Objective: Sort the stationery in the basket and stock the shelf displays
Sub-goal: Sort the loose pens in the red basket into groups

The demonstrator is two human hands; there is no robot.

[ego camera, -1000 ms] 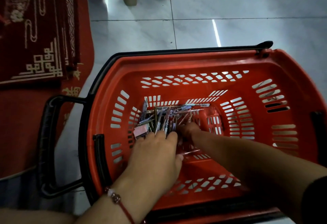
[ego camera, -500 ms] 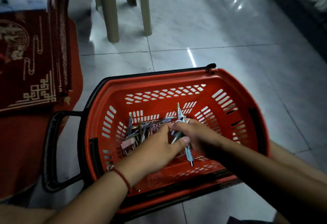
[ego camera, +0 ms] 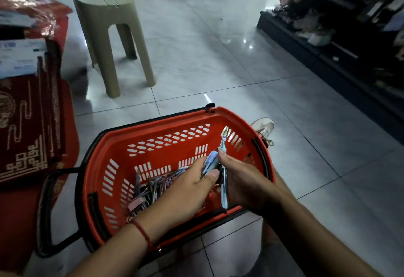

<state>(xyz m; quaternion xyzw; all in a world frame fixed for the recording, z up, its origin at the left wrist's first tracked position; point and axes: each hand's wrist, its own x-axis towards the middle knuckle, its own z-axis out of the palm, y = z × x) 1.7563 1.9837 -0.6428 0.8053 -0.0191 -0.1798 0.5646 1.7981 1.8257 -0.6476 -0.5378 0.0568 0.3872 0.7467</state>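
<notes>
**shelfnoob:** so where are you at with the sorting?

**me:** Just pulled the first handful out. A second ago both my hands were down in the pile at the bottom of the basket (ego camera: 166, 139); now they're lifted above it, over its right half. My right hand (ego camera: 244, 180) has its fingers wrapped round a long pen (ego camera: 224, 186), which points up toward the basket's far rim. My left hand (ego camera: 188, 189) pinches a small bundle of pens (ego camera: 210, 164) between thumb and fingers, right against the right hand. I've also looked up, so I reckon the shelf run comes next.

**shelfnoob:** much left in there?

**me:** Most of it. The loose stationery (ego camera: 150, 187) lies heaped in the basket's left half, with a pinkish eraser-looking block (ego camera: 136, 204) at the near edge of the heap. Can't tell the types apart from here.

**shelfnoob:** anything in the way?

**me:** A beige stool (ego camera: 111, 36) stands beyond the basket to the left, and red rugs (ego camera: 28, 128) are stacked left of it. The dark shelving (ego camera: 349, 62) is off to the right across open floor, and my shoe (ego camera: 264, 128) is just beside the basket's right rim.
</notes>
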